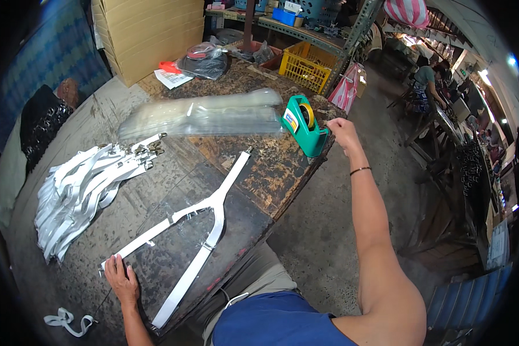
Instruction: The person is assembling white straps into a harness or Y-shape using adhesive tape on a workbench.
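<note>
A pair of white Y-shaped suspenders [216, 200] lies spread on the dark worktable, with metal clips at its ends and adjusters on its straps. My left hand [121, 281] lies with fingers stretched out over the lower left strap end, pressing on it from above. Just beyond the table's right edge, my right hand [344, 135] is pinched beside the cutter end of a green tape dispenser [304, 128] with a yellow-cored roll. Whatever sits between those fingertips is too small to make out. To the left is a heap of white suspenders [86, 193] with metal clips.
A stack of clear plastic sleeves [202, 112] lies behind the suspenders. One loose white strap [69, 321] rests at the near left. A large cardboard box [150, 37], a black plastic bag [205, 62] and a yellow crate [308, 64] stand farther back. Another person [425, 83] works at far right.
</note>
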